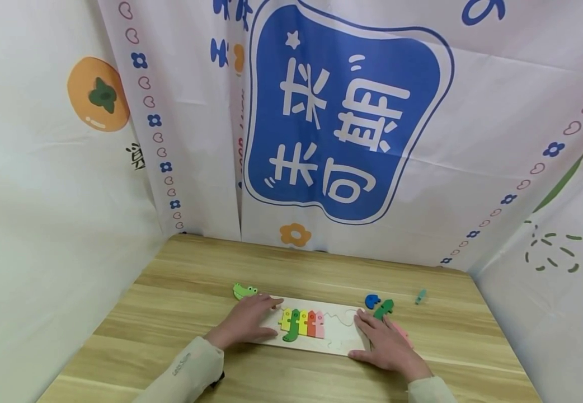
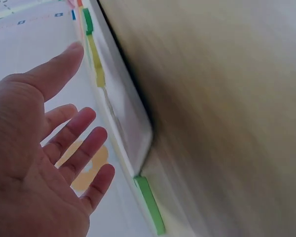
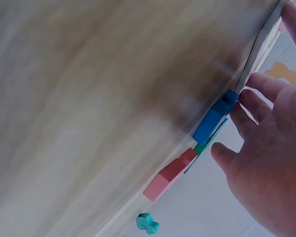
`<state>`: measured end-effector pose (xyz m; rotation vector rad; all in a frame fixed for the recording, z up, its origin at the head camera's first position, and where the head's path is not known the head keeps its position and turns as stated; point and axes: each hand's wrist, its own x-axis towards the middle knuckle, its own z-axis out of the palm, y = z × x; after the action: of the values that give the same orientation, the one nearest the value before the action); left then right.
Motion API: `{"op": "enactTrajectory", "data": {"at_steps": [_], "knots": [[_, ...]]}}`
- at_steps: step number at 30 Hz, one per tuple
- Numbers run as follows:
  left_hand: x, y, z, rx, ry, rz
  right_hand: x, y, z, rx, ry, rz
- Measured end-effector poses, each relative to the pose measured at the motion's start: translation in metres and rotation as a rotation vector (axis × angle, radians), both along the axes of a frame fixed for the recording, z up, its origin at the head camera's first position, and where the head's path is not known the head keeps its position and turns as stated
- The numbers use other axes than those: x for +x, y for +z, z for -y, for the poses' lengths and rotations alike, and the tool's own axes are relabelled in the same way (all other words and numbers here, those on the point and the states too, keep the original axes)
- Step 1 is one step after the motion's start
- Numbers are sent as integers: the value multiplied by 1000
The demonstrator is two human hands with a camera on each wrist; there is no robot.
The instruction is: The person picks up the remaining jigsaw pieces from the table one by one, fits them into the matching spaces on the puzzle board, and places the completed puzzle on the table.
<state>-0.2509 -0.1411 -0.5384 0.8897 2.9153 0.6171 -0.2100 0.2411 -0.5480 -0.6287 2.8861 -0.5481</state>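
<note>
While fingers flank the board, table spreading nearside (blue piece near corner)

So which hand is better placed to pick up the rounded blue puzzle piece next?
Probably the right hand: it is at the right end of the white rectangular puzzle board, with the blue piece nearby; the left hand is at the opposite end.

Cream-white board beneath yellow, green, orange-red and pink pieces, tan wood-grained table
</note>
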Motion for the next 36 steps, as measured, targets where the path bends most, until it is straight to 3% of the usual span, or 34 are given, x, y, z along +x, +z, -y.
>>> {"op": "enactTrajectory", "data": {"at_steps": [8,16,25,33,36], "knots": [[8,-8,19,-39,13,36,-3,-7,-2,11,3,-21],[10,-9,27,-44,12,82,-1,1,0,26,0,27],[7,-9,27,-34,7,131,-1,2,0,4,2,-5],[4,-9,29,-9,6,152,-1,0,0,11,-25,29],[-2,-9,35,29,10,108,-2,-1,1,9,-19,18]]}}
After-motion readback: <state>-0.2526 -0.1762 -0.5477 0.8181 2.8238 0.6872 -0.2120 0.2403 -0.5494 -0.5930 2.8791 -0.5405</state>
